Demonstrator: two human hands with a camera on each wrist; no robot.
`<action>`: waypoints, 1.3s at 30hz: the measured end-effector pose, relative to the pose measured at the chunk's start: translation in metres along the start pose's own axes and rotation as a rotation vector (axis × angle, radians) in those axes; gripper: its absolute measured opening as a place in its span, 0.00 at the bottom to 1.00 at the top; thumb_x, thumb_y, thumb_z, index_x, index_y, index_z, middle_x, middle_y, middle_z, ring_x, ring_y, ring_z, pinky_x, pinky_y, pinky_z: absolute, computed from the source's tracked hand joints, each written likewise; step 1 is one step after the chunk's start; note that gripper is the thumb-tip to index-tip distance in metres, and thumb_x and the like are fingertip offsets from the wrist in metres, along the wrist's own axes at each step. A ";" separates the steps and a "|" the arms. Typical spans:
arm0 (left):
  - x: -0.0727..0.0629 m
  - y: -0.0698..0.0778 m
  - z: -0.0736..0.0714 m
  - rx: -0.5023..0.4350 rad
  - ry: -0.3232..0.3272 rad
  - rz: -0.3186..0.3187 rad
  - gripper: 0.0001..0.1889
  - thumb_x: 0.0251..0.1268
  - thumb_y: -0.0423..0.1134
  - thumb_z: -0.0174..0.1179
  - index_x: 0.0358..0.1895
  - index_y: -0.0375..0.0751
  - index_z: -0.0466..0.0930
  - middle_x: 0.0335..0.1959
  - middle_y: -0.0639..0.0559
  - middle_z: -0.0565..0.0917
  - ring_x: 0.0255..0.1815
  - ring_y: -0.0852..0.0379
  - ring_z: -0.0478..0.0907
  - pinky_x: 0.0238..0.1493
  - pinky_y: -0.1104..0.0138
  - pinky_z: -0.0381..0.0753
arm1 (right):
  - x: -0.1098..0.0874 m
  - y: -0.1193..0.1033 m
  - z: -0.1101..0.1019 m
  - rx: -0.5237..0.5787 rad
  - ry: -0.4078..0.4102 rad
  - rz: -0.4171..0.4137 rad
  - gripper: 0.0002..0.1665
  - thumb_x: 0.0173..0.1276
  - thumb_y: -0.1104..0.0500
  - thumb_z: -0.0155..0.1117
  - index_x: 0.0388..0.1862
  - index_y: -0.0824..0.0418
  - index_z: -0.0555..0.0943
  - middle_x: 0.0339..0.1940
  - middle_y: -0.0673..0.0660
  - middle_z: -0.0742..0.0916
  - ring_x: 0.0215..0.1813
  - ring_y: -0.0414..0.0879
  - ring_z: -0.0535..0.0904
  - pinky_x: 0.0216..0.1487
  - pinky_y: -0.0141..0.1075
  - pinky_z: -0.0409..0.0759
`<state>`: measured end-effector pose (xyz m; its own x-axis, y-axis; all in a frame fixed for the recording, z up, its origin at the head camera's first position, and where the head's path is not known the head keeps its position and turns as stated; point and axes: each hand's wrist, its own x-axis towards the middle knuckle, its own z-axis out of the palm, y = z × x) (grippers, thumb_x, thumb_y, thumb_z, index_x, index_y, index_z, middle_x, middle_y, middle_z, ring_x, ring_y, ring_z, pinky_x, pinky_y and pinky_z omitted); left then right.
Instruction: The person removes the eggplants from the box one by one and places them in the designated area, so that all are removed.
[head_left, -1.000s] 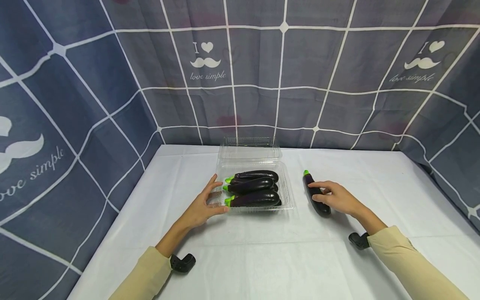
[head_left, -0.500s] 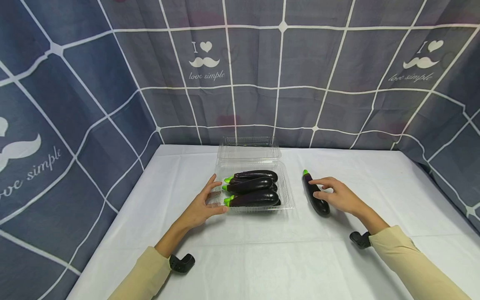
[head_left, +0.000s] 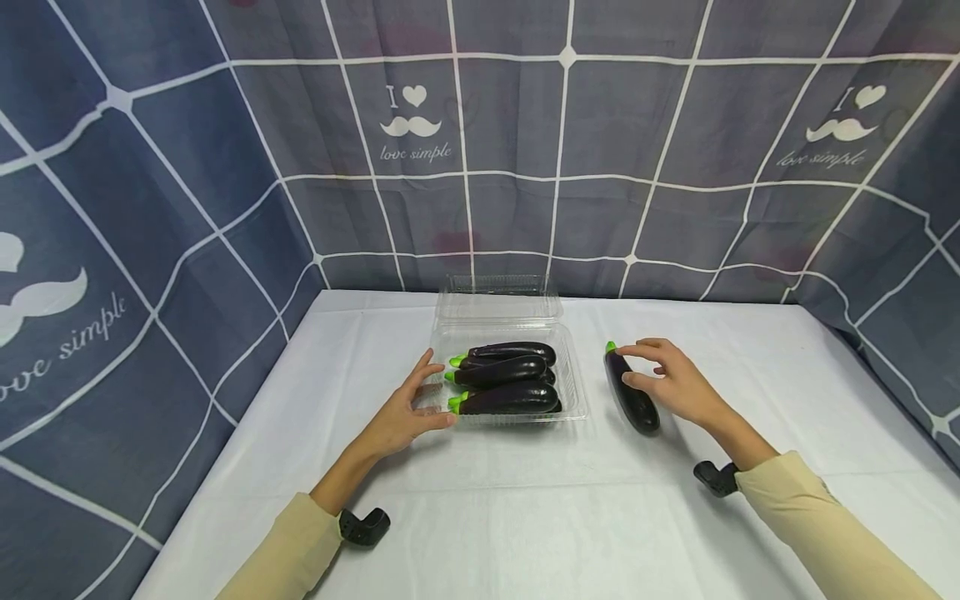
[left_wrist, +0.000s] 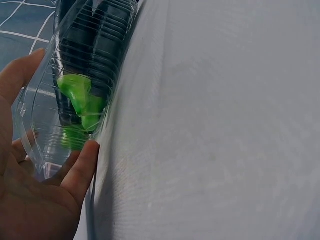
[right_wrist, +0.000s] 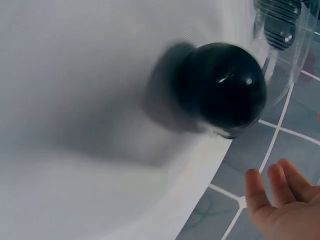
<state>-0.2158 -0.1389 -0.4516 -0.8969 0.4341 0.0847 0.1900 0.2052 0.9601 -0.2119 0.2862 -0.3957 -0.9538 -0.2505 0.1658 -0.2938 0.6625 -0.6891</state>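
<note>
In the head view my left hand (head_left: 399,422) rests against the left end of a clear plastic clamshell box (head_left: 573,387), thumb and fingers spread along its wall. The left wrist view shows the thumb touching the lower edge near green stem ends. Several dark purple eggplants (head_left: 502,371) lie in the box, stems to the left. One loose eggplant (head_left: 633,402) lies on the table right of the box, green stem away from me. My right hand (head_left: 678,390) is over its upper part, fingers extended. From the right wrist, the fingers appear apart from the eggplant's round end (right_wrist: 220,87).
The box's lid (head_left: 498,307) stands open at the back. A white cloth (head_left: 525,517) covers the table. Grey-blue checked curtains (head_left: 510,217) hang behind and at both sides. A black wrist device (head_left: 364,527) sits at the left wrist, another at the right (head_left: 716,478).
My right hand has shifted slightly up along the loose eggplant toward its stem, and its fingers have opened a little. The left hand, box and eggplants have stayed put.
</note>
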 end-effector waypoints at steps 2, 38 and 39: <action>0.000 0.000 0.000 -0.003 -0.001 -0.001 0.44 0.59 0.37 0.72 0.76 0.39 0.57 0.81 0.54 0.36 0.77 0.39 0.48 0.63 0.51 0.72 | 0.001 -0.003 0.002 0.016 0.002 -0.017 0.24 0.70 0.59 0.64 0.63 0.66 0.78 0.62 0.66 0.75 0.66 0.61 0.66 0.59 0.62 0.68; -0.001 0.002 0.000 0.014 0.001 -0.014 0.44 0.60 0.37 0.71 0.76 0.39 0.56 0.81 0.54 0.36 0.75 0.39 0.53 0.63 0.51 0.73 | 0.015 -0.056 0.037 0.081 -0.042 -0.146 0.23 0.65 0.58 0.69 0.60 0.54 0.81 0.58 0.51 0.81 0.60 0.52 0.74 0.61 0.55 0.70; 0.000 0.003 0.000 0.014 0.002 -0.012 0.44 0.60 0.37 0.71 0.76 0.39 0.56 0.81 0.54 0.36 0.75 0.39 0.53 0.63 0.51 0.73 | 0.016 -0.058 0.038 0.083 -0.044 -0.149 0.23 0.65 0.58 0.69 0.60 0.54 0.81 0.58 0.51 0.81 0.61 0.52 0.73 0.61 0.55 0.70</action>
<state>-0.2149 -0.1384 -0.4492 -0.8998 0.4301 0.0738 0.1849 0.2226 0.9572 -0.2076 0.2176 -0.3799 -0.8959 -0.3737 0.2403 -0.4237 0.5558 -0.7153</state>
